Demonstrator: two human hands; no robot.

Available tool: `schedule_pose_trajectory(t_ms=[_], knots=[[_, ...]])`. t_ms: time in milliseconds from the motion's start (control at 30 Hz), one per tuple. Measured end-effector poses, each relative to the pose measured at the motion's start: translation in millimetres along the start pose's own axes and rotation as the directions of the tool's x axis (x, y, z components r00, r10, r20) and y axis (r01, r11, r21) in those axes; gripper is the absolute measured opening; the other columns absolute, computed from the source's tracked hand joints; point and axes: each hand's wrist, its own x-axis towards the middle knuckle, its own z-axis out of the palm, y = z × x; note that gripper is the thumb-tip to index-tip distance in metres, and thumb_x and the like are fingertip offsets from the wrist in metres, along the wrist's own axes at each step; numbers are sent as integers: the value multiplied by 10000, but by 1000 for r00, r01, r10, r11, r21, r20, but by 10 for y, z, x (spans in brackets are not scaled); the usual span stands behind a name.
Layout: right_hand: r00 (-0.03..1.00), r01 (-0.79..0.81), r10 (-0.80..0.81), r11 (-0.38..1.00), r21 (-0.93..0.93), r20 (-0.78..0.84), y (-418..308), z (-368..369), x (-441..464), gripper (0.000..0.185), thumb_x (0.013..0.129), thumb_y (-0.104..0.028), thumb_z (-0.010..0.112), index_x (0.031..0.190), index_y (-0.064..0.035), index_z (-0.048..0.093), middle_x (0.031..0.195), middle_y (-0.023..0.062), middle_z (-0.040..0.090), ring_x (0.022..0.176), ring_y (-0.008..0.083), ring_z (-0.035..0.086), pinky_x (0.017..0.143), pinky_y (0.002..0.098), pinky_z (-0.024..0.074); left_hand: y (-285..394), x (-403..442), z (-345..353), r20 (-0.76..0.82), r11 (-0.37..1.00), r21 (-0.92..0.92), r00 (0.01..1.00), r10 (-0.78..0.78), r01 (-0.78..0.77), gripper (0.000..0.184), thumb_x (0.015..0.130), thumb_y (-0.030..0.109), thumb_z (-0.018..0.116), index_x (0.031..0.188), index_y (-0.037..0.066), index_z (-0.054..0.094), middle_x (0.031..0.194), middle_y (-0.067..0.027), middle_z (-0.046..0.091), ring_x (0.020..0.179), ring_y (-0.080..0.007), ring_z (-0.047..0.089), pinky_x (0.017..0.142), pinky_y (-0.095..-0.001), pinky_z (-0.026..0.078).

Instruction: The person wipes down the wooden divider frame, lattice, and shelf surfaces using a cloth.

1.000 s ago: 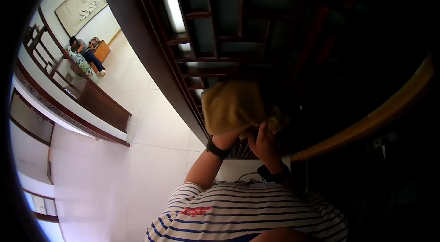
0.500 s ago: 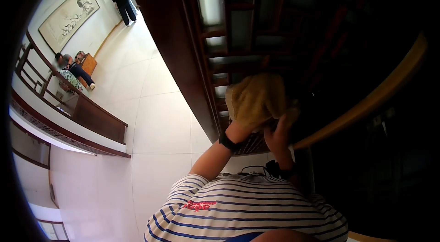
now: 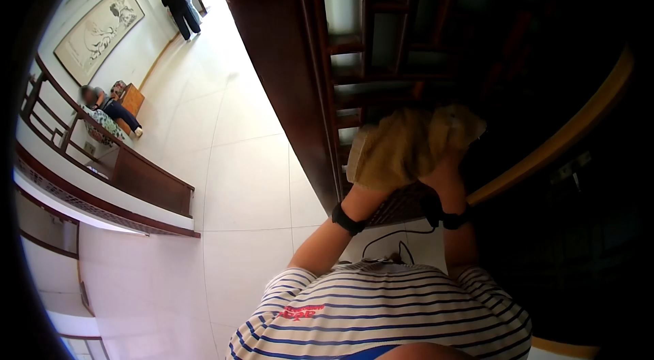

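Note:
A brown-yellow towel [image 3: 402,145] is bunched in front of the dark wooden lattice panel [image 3: 364,81]. My left hand [image 3: 371,198] reaches into the left part of the towel, which covers its fingers. On the right, my right hand [image 3: 446,175] grips the towel's other end, with its fingertips hidden in the folds. Both wrists wear black bands. Whether the cloth touches the lattice is hard to make out in the dark.
A thick dark door frame [image 3: 279,67] runs along the left of the lattice. A curved yellowish wooden edge [image 3: 565,125] lies to the right. Beyond are a low railing [image 3: 150,179], a seated person [image 3: 112,108] and two standing people [image 3: 180,6]. A black cable [image 3: 388,232] hangs below my hands.
My right hand has moved up and right, now holding the towel's right end. The towel has spread wider to the right. My view has shifted slightly.

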Motion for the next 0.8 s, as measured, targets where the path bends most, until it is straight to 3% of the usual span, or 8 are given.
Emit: schedule_pose_trajectory(t_ms=[67, 200, 267, 367, 500, 567, 800], knots=[[999, -29, 29, 1000, 1, -46, 90, 251, -127, 744, 688, -339, 726, 1265, -7, 393, 1206, 187, 450, 1107, 368, 430, 904, 481, 373, -36, -89, 39, 150, 989, -73, 982, -116, 128, 650, 769, 245, 674, 1316, 75, 366, 1312, -125, 416, 1226, -282, 377, 1031, -383, 299], [986, -165, 166, 986, 30, -3, 123, 451, -340, 747, 704, -321, 718, 1284, -10, 364, 1250, 207, 383, 1132, 375, 384, 908, 485, 359, -220, -346, 230, 160, 995, -7, 983, -94, 97, 670, 778, 258, 665, 1331, 72, 337, 1338, -126, 387, 1252, -280, 344, 1043, -379, 280], [976, -214, 217, 968, 130, -10, 93, 482, -368, 739, 715, -297, 713, 1290, -11, 346, 1260, 226, 349, 1142, 383, 354, 922, 492, 335, -233, -371, 244, 180, 994, -31, 979, -95, 102, 680, 782, 266, 659, 1338, 71, 319, 1349, -124, 369, 1260, -277, 329, 1050, -377, 267], [990, -141, 141, 990, 19, -9, 69, 466, -395, 672, 723, -270, 704, 1256, -3, 393, 1242, 222, 371, 1141, 385, 340, 932, 509, 308, -230, -402, 255, 154, 993, -44, 983, -104, 112, 685, 781, 279, 658, 1341, 80, 316, 1352, -122, 363, 1262, -279, 323, 1056, -378, 254], [992, -124, 124, 992, 8, 29, 67, 486, -422, 600, 739, -259, 685, 1218, 8, 439, 1247, 221, 380, 1149, 387, 321, 938, 522, 284, -208, -379, 248, 173, 990, -53, 978, -120, 131, 685, 782, 283, 655, 1343, 87, 315, 1355, -124, 359, 1268, -283, 314, 1060, -386, 245], [988, -147, 145, 989, 29, 60, 61, 481, -420, 509, 753, -252, 668, 1164, -4, 500, 1249, 218, 391, 1147, 385, 314, 932, 528, 283, -240, -385, 274, 177, 993, -2, 977, -120, 122, 685, 778, 294, 657, 1338, 86, 322, 1353, -124, 365, 1265, -290, 317, 1062, -394, 237], [970, -240, 235, 966, 94, 69, 66, 602, -539, 528, 762, -295, 656, 1189, -32, 491, 1260, 211, 399, 1159, 397, 349, 944, 541, 289, -265, -581, 323, 55, 987, 156, 997, -48, 39, 630, 757, 298, 669, 1285, 88, 398, 1283, -123, 439, 1202, -298, 385, 1021, -395, 291]])
